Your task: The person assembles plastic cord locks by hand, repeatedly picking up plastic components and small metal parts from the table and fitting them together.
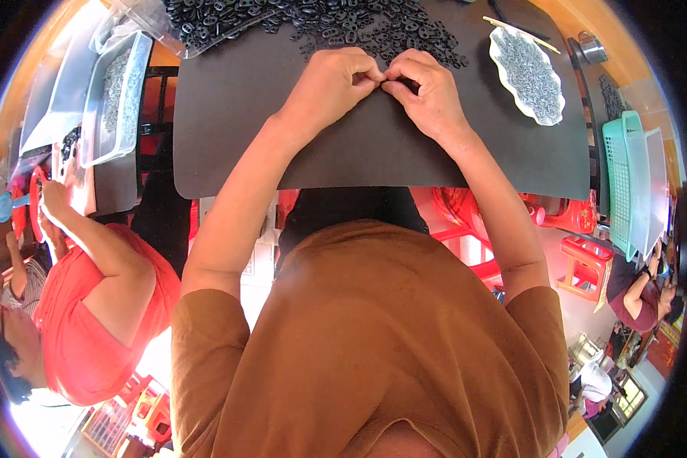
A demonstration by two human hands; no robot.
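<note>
Above the dark brown table (229, 122), my left hand (334, 85) and my right hand (429, 93) meet at the fingertips. Both are closed in a pinch, thumb against index finger, around a tiny black piece (383, 82) mostly hidden by the fingers. Just beyond them spreads a heap of small black oval pieces with holes (351, 29). To the right of my right hand lies a white scalloped dish (546, 121) full of small silvery metal pieces (528, 72), too fine to name surely.
Pale and dark sticks (520, 33) lie by the dish's far end. A metal cup (592, 47) and a green basket (617, 164) are at the right. On the left stand a clear plastic tub (135, 95) and a person in red (107, 313). Red stools (585, 263) are below.
</note>
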